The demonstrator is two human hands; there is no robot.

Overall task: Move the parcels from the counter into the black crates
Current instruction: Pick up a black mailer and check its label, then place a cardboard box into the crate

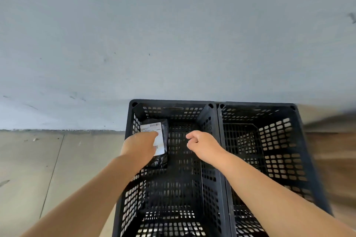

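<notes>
Two bare forearms reach down from the near edge into the left black perforated plastic crate [212, 140], one of two standing side by side and touching along their long walls against a pale grey wall [173, 34]. The right black perforated plastic crate [300, 140] holds nothing that can be made out. In the far left corner of the left crate is a small black plastic-wrapped parcel [163, 138] with a white printed shipping label [159, 141] facing up. The parcel's long axis runs near to far, roughly parallel with the crate's long walls, its far end by the far wall and its near end crumpled and pointing toward the camera; a barcode sits along the far edge of the label. The left hand [139, 148] lies over the parcel's left side, knuckles up, with its fingers bent onto the label; whether they grip the parcel or merely rest on it cannot be told from this angle. The right hand [202, 144] hangs above the middle of the same crate, well apart from the parcel, fingers loosely curled with nothing in them. Left of the crates is a beige tiled floor [28, 169] that meets the wall; the area right of the crates is blurred
</notes>
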